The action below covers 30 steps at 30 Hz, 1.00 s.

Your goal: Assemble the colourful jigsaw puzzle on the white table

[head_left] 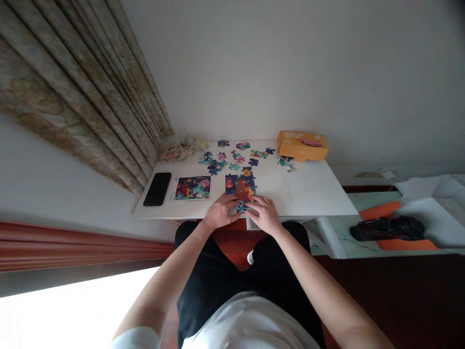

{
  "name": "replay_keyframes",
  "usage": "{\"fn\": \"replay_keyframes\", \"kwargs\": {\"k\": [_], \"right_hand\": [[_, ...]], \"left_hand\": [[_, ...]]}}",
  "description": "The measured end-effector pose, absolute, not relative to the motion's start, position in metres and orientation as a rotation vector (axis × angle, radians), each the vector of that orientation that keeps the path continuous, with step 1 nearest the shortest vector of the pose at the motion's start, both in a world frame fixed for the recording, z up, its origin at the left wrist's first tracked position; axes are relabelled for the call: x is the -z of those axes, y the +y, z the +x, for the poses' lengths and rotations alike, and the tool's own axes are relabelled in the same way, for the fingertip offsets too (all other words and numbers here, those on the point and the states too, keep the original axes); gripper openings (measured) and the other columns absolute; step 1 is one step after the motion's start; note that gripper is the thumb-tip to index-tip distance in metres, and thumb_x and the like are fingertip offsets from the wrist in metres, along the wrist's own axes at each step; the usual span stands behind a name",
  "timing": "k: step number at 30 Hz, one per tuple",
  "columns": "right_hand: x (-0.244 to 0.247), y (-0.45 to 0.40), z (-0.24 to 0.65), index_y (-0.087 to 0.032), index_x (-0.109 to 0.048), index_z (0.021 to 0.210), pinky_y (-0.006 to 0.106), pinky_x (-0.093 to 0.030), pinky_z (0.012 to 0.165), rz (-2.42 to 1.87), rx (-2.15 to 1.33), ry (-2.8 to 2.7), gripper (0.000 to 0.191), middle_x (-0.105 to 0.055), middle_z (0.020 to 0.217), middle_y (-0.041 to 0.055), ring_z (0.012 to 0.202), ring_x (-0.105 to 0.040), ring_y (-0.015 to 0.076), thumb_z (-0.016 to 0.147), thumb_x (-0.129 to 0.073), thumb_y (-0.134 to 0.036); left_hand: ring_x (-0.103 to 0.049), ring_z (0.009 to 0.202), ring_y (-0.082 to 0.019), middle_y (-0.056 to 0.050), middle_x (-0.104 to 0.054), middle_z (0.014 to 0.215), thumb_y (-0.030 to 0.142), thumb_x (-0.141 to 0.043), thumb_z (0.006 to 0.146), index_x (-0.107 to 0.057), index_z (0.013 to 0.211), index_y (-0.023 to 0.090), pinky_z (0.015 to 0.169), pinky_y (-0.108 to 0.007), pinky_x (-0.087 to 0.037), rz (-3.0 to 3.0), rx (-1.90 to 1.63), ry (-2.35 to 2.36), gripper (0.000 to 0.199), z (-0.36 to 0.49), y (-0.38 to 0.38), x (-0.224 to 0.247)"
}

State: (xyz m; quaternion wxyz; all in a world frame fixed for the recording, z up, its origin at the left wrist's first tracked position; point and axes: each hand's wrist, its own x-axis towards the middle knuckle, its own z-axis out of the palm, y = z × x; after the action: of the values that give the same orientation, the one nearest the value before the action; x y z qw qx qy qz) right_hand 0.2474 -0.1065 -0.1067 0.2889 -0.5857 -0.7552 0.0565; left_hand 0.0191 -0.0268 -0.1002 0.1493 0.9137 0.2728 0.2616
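Observation:
A partly assembled jigsaw puzzle (240, 188) in dark blue, orange and brown lies near the front edge of the white table (301, 189). Just below it, a small teal jigsaw piece (241, 207) sits between my hands. My right hand (263, 214) has its fingertips on that piece. My left hand (219, 212) rests beside it, with its fingers against the puzzle's lower edge. Several loose pieces (236, 157) lie scattered farther back. A printed picture card (192, 188) lies to the left of the puzzle.
A black phone (157, 189) lies at the table's left end. A clear bag of pieces (178, 149) sits against a patterned curtain (72, 97). An orange box (302, 145) stands at the back right. Farther right, a black object (387, 229) lies on an orange sheet.

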Motion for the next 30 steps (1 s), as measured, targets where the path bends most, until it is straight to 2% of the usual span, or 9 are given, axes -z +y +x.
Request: {"fn": "replay_keyframes", "kwargs": {"k": [4,9,19,30], "right_hand": [[0.1069,-0.1062,0.2472,-0.027,-0.078,0.119,0.046,-0.049,0.099,-1.574,-0.124,-2.029,0.026,-0.071,0.13,0.01,0.122,-0.062,0.0299,0.1,-0.067,-0.042],[0.1066,-0.1058,0.247,-0.028,-0.078,0.119,0.046,-0.048,0.099,-1.577,-0.127,-2.035,0.025,-0.07,0.131,0.0099,0.123,-0.062,0.0298,0.1,-0.067,-0.041],[0.1068,-0.102,0.2463,-0.029,-0.078,0.119,0.047,-0.05,0.098,-1.592,-0.134,-2.023,0.025,-0.07,0.131,0.0101,0.123,-0.061,0.0305,0.099,-0.067,-0.04],[0.1054,-0.1028,0.2474,-0.028,-0.078,0.119,0.047,-0.051,0.097,-1.558,-0.143,-2.029,0.024,-0.071,0.128,0.0106,0.121,-0.062,0.0302,0.099,-0.069,-0.038]], "left_hand": [[-0.065,0.129,-0.028,-0.011,-0.071,0.133,0.032,-0.073,0.091,-0.071,0.131,0.025,0.121,-0.051,-0.045,2.665,-0.681,0.775,0.041,0.0191,-0.0274,0.0947],[-0.066,0.127,-0.028,-0.01,-0.071,0.132,0.032,-0.072,0.092,-0.075,0.124,0.025,0.12,-0.05,-0.045,2.676,-0.652,0.783,0.033,0.019,-0.0272,0.0921],[-0.064,0.129,-0.028,-0.012,-0.07,0.132,0.031,-0.07,0.093,-0.075,0.124,0.023,0.122,-0.051,-0.043,2.668,-0.635,0.79,0.033,0.0211,-0.0244,0.0935],[-0.066,0.124,-0.028,-0.012,-0.07,0.131,0.03,-0.068,0.095,-0.075,0.123,0.023,0.118,-0.052,-0.046,2.69,-0.64,0.746,0.03,0.0212,-0.0226,0.0935]]}}
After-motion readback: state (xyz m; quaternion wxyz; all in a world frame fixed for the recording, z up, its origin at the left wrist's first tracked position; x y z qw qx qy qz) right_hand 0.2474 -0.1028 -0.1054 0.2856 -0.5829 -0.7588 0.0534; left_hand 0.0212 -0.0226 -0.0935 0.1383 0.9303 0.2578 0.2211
